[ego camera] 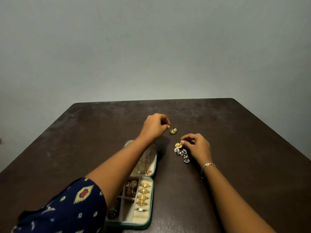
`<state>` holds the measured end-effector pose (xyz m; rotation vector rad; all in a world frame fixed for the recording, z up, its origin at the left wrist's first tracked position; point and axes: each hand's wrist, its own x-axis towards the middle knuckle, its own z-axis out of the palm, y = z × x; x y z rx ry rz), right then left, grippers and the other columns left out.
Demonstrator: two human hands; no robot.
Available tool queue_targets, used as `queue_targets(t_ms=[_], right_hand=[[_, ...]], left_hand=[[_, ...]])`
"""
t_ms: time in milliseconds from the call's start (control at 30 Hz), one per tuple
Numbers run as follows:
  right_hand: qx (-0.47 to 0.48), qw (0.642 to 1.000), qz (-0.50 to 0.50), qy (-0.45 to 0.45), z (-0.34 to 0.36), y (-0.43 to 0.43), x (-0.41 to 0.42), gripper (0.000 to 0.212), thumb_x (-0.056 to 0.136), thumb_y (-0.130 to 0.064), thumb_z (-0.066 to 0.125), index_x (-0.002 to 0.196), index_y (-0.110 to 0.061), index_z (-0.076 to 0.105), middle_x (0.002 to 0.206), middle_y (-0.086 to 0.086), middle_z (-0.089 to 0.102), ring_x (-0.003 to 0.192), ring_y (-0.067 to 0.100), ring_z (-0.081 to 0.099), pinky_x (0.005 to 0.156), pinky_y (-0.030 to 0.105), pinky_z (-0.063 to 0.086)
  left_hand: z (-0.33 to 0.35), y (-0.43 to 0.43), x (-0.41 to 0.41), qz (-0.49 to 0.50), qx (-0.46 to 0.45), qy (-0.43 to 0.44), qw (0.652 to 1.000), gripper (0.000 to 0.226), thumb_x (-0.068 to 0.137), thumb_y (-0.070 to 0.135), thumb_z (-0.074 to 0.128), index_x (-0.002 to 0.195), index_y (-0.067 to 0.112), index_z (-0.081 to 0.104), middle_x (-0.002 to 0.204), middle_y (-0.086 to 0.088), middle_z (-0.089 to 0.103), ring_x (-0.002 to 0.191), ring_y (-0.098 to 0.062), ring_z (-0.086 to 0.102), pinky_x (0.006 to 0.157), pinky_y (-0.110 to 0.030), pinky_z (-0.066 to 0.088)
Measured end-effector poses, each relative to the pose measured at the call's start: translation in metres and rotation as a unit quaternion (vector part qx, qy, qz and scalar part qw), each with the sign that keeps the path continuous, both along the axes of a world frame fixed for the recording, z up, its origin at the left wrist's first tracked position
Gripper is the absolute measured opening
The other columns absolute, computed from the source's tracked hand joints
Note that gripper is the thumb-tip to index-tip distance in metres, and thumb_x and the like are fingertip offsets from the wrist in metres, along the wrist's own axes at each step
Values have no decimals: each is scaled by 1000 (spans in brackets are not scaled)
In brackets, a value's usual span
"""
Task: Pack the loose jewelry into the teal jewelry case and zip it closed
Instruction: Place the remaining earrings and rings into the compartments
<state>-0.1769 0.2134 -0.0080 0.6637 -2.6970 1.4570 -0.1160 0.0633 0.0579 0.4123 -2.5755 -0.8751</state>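
Gold earring is pinched by right hand; left hand is curled beside green earring, grip not discernible.

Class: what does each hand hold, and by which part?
The right hand pinches the gold flower-shaped earring at its edge. The left hand curls beside the green-and-gold earring, apart from it; any hold cannot be told.

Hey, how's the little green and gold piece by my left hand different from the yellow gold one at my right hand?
The green-and-gold piece has a dark green rim; the gold flower piece is all yellow. The green-and-gold piece lies alone, just past the left hand, apparently untouched; the gold flower piece sits against the silver pile, pinched by the right hand. Both are small, on the table, outside the teal case.
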Motion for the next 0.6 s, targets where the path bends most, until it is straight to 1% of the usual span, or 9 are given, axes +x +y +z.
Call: queue_targets(t_ms=[167, 267, 367, 433, 500, 600], right_hand=[[1, 1000, -8, 13, -2, 1, 2, 10, 78, -21, 68, 71, -28, 68, 84, -4, 61, 86, 14, 58, 75, 34, 47], [-10, 1000, -9, 14, -4, 2, 2, 14, 78, -20, 67, 68, -29, 65, 83, -6, 60, 84, 13, 57, 71, 29, 40], [11, 1000, -10, 20, -5, 1, 2, 14, 78, -19, 67, 68, -27, 64, 82, -7, 58, 87, 14, 55, 70, 25, 33], [11, 1000, -13, 22, -6, 2, 2, 14, 79, -19, 66, 68, -26, 63, 83, -7, 58, 88, 14, 54, 70, 25, 33], [-6, 1000, -16, 24, -5, 2, 2, 14, 80, -18, 65, 68, -25, 63, 84, -6, 61, 86, 13, 56, 71, 27, 37], [-40, 999, -21, 20, -4, 2, 5, 13, 80, -15, 65, 69, -22, 65, 82, -7, 66, 81, 9, 58, 70, 24, 40]], left_hand=[[-4, -11, -38, -42, -66, -101, 992, 11, 80, 14, 69, 89, 9, 67, 96, -9, 70, 94, -23, 63, 85, -36, 50], [-7, -14, -59, -64, -101, -167, 979, 20, 77, 19, 72, 93, 10, 66, 100, -9, 68, 96, -23, 61, 83, -34, 49], [-10, -16, -75, -72, -105, -209, 970, 26, 74, 24, 75, 95, 10, 66, 101, -8, 67, 96, -23, 60, 80, -33, 47], [-11, -15, -83, -80, -104, -220, 967, 24, 75, 24, 75, 92, 10, 67, 99, -9, 68, 95, -23, 61, 79, -32, 47], [-9, -16, -89, -94, -101, -228, 964, 16, 76, 20, 73, 87, 9, 68, 95, -8, 70, 93, -21, 62, 76, -30, 46], [-7, -15, -90, -116, -88, -240, 960, 5, 80, 10, 67, 84, 9, 69, 95, -9, 70, 92, -20, 63, 79, -31, 47]])
